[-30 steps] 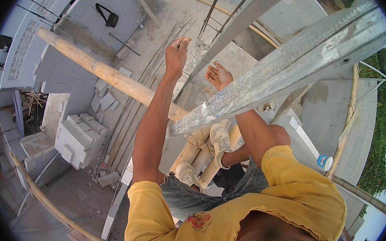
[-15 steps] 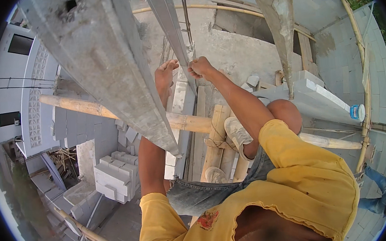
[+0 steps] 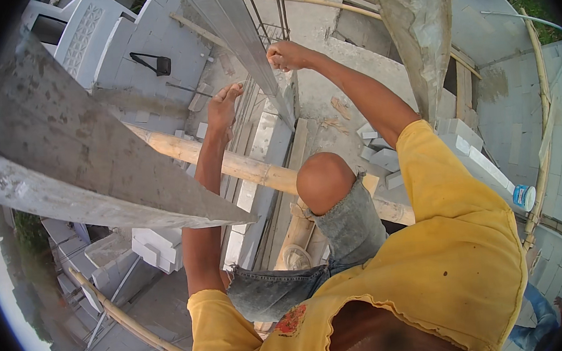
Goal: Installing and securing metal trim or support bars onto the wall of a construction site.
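Note:
My left hand (image 3: 223, 110) is raised to the left of a long grey metal beam (image 3: 231, 29), fingers curled together at the tips. On the beam's other side my right hand (image 3: 289, 56) is closed in a fist beside its edge. Whatever either hand holds, if anything, is too small or hidden to tell. The beam slants down to the top of a narrow white block wall (image 3: 261, 137). A thick bamboo pole (image 3: 253, 166) crosses this wall below my hands. Thin dark steel rods (image 3: 279, 5) stand just beyond my right hand.
A large concrete beam (image 3: 92, 158) juts in from the left, over my left forearm. Another rough concrete piece (image 3: 419, 36) hangs at the upper right. White blocks (image 3: 157, 246) are stacked below left. A white-and-blue bucket (image 3: 524, 197) sits right; another person (image 3: 537, 320) is at lower right.
My hands have moved farther apart, the right one up along the metal beam and the left one outward. My bent knee has come up into the middle, and the whole view has shifted.

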Demonstrator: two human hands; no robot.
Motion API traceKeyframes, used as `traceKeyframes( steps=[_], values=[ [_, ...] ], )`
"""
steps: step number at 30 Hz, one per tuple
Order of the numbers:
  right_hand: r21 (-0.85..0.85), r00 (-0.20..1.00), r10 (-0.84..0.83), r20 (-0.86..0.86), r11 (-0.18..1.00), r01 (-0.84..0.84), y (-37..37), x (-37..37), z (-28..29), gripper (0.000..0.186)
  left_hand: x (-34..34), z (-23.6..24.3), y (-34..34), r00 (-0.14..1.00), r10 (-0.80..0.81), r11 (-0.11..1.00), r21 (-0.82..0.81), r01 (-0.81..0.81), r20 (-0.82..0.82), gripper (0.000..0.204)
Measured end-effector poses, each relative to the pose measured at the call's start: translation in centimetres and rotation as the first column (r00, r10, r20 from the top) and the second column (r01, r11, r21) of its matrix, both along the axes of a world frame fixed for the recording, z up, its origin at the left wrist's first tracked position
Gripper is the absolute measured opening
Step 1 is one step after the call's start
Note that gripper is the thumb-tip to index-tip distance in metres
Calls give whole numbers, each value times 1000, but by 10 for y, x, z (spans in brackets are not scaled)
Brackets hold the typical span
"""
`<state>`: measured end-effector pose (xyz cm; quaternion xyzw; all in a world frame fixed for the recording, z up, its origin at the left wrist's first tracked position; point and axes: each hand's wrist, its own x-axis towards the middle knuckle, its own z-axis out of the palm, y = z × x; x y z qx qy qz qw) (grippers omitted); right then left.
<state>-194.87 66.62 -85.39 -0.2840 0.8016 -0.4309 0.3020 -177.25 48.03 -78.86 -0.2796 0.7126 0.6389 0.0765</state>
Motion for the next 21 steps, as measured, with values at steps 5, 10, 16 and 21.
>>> traceKeyframes(
  steps=[5,10,16,21],
  values=[
    [-80,939,290,-184,948,-308,-54,-9,7,28,-9,-5,7,997,-19,987,159,6,80,36],
    [-79,843,526,111,851,-520,-64,0,36,38,-12,-12,10,998,48,941,337,-35,-31,32],
    [-285,967,-120,224,941,183,-40,12,-5,31,-21,-20,-1,1000,-20,929,371,16,8,21],
    [13,440,-621,648,587,809,17,98,-44,33,9,-29,5,967,-201,912,391,126,156,23]
  ],
)
